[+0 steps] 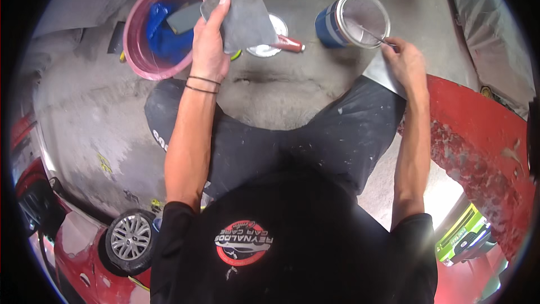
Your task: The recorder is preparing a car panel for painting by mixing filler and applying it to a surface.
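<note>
My left hand is closed around a flat grey metal plate, thumb on its upper face, held up beside a pink basin. My right hand is closed on a thin stirring stick that reaches into an open can. The can has a blue side and pale paste inside; the stick's lower end is hidden in it. A pale flat sheet lies just under my right hand, over my knee; whether that hand also grips it is unclear.
The pink basin holds blue plastic and a grey block. Between basin and can are a white-smeared round lid and a red tube. A red car panel rises at the right; a wheel is at lower left.
</note>
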Motion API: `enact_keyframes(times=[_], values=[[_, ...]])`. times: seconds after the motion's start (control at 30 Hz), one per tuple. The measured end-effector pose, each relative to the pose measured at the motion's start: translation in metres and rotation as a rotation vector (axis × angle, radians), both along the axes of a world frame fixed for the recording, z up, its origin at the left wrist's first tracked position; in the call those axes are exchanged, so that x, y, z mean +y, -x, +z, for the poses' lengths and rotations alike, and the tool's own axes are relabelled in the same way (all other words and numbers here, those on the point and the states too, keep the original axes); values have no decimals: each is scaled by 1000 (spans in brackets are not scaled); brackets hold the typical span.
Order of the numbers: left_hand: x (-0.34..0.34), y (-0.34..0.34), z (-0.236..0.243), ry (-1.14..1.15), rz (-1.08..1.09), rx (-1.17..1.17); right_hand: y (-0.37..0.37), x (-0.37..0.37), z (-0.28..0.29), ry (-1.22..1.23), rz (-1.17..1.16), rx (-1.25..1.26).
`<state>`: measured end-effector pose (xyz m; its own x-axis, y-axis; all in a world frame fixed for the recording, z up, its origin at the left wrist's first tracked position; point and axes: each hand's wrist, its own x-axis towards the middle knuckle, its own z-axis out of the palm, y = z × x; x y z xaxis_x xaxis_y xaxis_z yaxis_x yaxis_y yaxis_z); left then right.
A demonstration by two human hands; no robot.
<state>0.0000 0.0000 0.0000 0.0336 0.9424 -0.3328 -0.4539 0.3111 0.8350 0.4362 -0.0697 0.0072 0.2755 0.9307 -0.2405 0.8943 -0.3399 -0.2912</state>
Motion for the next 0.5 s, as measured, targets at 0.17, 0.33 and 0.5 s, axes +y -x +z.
enact_keyframes(times=[0.17, 0.33, 0.5], values=[[12, -20, 38, -1, -70, -67, 42, 24, 25, -123, 100, 31], [39, -37, -1, -23, -22, -149, 48, 54, -3, -240, 264, 56], [40, -33, -33, 59, -47, 20, 47, 37, 10, -108, 317, 124]])
